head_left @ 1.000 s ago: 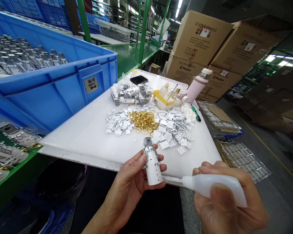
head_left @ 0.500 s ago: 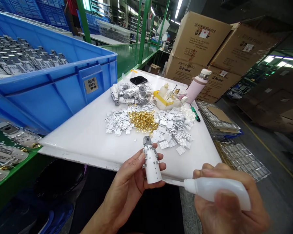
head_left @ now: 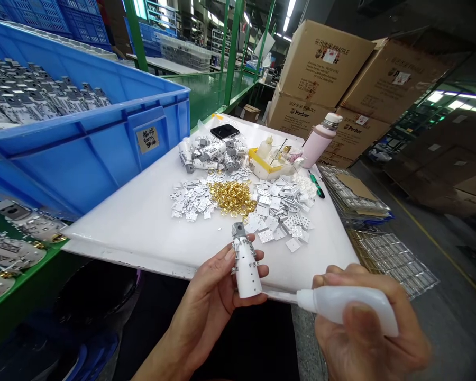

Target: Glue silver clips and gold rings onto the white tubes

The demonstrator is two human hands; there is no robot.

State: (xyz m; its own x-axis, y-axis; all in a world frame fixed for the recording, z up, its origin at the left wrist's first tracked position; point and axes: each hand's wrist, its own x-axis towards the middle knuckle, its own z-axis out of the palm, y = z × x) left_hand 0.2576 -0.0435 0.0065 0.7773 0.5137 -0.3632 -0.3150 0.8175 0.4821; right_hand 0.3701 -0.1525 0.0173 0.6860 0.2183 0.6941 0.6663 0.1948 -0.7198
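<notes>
My left hand (head_left: 210, 301) is wrapped round a white tapered plastic model part (head_left: 246, 270) with a grey top and small grey fittings on its side. The part's wide end points down towards me. In my right hand (head_left: 373, 323) is a translucent squeeze bottle (head_left: 353, 307), tilted sideways with my thumb pressed on it. Its thin nozzle reaches left to the lower rim of the model part; whether it touches I cannot tell. Beyond my hands lie a pile of gold rings (head_left: 233, 197) and small white plates with holes (head_left: 285, 209) on the white table (head_left: 150, 227).
Similar white parts (head_left: 214, 152) lie heaped farther back beside a phone (head_left: 225, 131). A yellow-rimmed tray (head_left: 265, 168), a pink bottle (head_left: 320, 143) and a green pen (head_left: 316, 185) stand at the right. A blue crate (head_left: 111, 153) fills the left; cartons (head_left: 325, 69) are stacked behind.
My right hand and the squeeze bottle have shifted slightly left. My left hand and the model part have barely moved.
</notes>
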